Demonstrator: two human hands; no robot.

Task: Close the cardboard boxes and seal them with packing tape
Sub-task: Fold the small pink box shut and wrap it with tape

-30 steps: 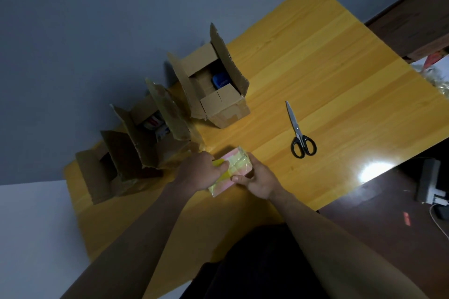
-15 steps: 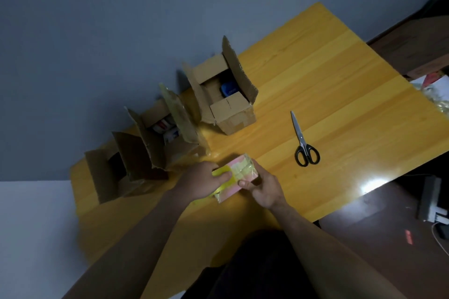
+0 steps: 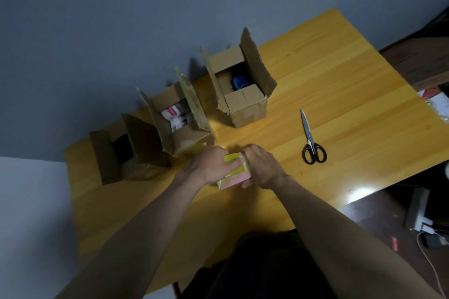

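Three cardboard boxes stand open along the far edge of the yellow wooden table [image 3: 340,94]: a right box [image 3: 245,104] with a blue item inside, a middle box [image 3: 179,124] holding white packets, and a dark left box [image 3: 114,153]. In front of them I hold a small pink and yellow packet [image 3: 234,176] between both hands. My left hand [image 3: 211,162] grips its left side with fingers curled over the top. My right hand [image 3: 263,168] grips its right side, fingers over the far edge.
Black-handled scissors [image 3: 311,138] lie on the table to the right of my hands. A grey wall runs behind the boxes. A power strip and cables [image 3: 420,216] lie on the dark floor at the right.
The view has shifted, so everything sits lower in frame. My right hand has moved from under the packet's near corner to over its right side. My left hand keeps its grip.
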